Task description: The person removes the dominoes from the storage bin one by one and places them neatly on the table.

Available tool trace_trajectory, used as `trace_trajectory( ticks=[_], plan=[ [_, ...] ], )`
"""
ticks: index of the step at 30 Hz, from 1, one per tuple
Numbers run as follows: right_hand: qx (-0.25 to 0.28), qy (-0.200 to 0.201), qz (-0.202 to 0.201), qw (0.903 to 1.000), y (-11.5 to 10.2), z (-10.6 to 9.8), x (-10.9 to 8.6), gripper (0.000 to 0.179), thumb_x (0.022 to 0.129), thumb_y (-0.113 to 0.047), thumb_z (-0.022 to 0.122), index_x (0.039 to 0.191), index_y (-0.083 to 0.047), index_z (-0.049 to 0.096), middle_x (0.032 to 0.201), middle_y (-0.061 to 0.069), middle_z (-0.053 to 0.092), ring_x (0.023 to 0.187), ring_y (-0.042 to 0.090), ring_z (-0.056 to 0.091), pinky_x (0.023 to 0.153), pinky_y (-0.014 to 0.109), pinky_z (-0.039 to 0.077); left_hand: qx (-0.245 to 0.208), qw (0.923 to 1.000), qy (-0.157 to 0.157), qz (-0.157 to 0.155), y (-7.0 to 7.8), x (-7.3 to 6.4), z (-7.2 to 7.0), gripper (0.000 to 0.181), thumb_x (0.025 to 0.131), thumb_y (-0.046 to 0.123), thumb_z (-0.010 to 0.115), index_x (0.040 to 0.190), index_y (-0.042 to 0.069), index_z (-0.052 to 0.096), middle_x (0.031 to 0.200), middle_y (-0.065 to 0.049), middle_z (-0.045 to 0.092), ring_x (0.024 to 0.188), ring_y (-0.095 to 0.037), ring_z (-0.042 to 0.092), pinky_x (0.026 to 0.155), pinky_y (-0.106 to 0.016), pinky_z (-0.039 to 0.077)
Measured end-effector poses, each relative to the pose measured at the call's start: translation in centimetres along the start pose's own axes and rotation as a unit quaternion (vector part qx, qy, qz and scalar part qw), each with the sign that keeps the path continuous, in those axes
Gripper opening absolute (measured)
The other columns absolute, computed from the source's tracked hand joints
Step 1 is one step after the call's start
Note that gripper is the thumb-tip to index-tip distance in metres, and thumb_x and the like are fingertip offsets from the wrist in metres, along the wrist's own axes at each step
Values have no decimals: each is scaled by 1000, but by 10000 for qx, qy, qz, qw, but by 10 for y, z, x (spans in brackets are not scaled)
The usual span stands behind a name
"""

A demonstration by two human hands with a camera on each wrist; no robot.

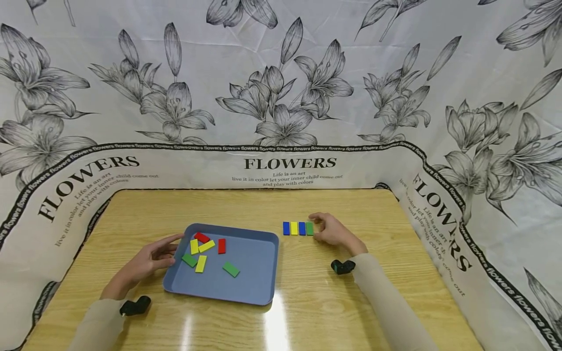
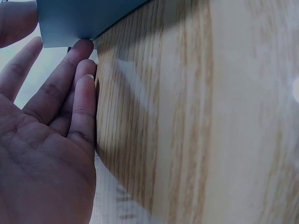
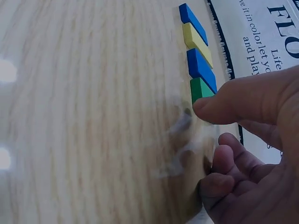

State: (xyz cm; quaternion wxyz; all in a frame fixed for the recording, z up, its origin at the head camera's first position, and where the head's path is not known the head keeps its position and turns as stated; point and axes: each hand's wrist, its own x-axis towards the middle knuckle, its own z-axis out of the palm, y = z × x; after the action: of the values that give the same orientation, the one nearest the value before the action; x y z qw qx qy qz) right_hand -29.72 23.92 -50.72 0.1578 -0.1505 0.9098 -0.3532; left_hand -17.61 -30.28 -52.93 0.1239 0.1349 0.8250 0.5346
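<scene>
Beside the parted thumb and forefinger of the right hand [image 1: 334, 231], the green block [image 1: 310, 228] points lengthwise toward the curtain [image 1: 197, 175].

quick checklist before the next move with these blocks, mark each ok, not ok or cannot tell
1. Row lined up: ok; left to right in the head view, first blue block, yellow block, second blue block, green block.
2. Green block released: cannot tell; the right hand overlaps its end in the right wrist view.
3. Left hand at the tray: ok, beside its left side.
4. Blocks left in the tray: ok; three yellow pieces, two red pieces, two green pieces.
5. Blue available in the tray: not ok, none visible.
</scene>
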Motion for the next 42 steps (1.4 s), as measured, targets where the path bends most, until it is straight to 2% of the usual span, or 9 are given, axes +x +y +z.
trace_trajectory(
  ticks=[5,9,12,18,25,33,36,38,42],
  plan=[
    [-42,72,-100,9999,-10,-2,3,65,87,-7,75,148,-1,52,138,26,56,105,33,59,86,44,53,-12,10000,6,4,-1,-1,0,64,101,16,66,158,4,38,143,-32,54,115,2,60,90,-23,55],
    [-116,223,-352,9991,-28,-2,6,65,90,-10,75,149,0,50,141,28,54,124,44,55,101,57,49,-23,10000,35,-26,-2,-1,0,65,101,16,66,158,4,39,144,-32,54,115,1,60,90,-23,55],
    [-183,251,-541,9981,-43,-1,10,64,92,-12,75,149,0,49,141,29,52,127,48,52,103,59,47,2,10000,36,-38,-3,-2,-1,65,101,17,66,159,5,38,144,-32,53,115,3,59,90,-23,55],
    [-324,-7,-923,9952,-76,13,15,65,93,-13,75,151,-2,47,142,27,49,128,47,52,103,57,49,-25,10000,30,-18,-4,-2,1,64,101,16,66,158,4,39,142,-32,55,114,1,60,89,-24,55],
    [-696,-485,-1510,9849,-117,35,19,64,93,-16,76,150,-4,49,144,21,51,127,41,55,103,51,50,-54,10000,32,-56,-2,-1,0,65,100,16,68,158,4,40,141,-30,56,114,-2,61,89,-24,55],
    [-913,-978,-2171,9669,-153,53,23,59,93,-15,76,147,-6,54,144,14,56,128,32,58,101,46,52,70,9999,35,-96,2,1,-5,67,98,14,69,157,4,40,141,-30,57,121,-29,61,89,-23,54],
    [-1020,-1190,-2297,9606,-164,61,22,59,92,-12,77,146,-6,54,143,14,57,127,32,59,103,45,52,43,9999,40,-116,2,1,-5,67,97,13,69,157,4,40,141,-30,57,122,-34,60,89,-23,54],
    [-1099,-1320,-2363,9564,-170,67,22,59,91,-10,78,145,-5,55,142,15,57,127,32,59,105,44,50,19,9999,41,-103,1,1,-4,67,97,13,69,157,4,40,141,-31,57,122,-32,61,88,-23,55],
    [-1365,-1544,-2430,9479,-178,78,22,58,91,-11,78,144,-5,57,142,13,58,129,28,58,107,41,50,-49,10000,22,-25,1,1,-3,67,98,13,69,157,2,40,140,-32,57,118,-15,62,88,-23,55]
  ],
)
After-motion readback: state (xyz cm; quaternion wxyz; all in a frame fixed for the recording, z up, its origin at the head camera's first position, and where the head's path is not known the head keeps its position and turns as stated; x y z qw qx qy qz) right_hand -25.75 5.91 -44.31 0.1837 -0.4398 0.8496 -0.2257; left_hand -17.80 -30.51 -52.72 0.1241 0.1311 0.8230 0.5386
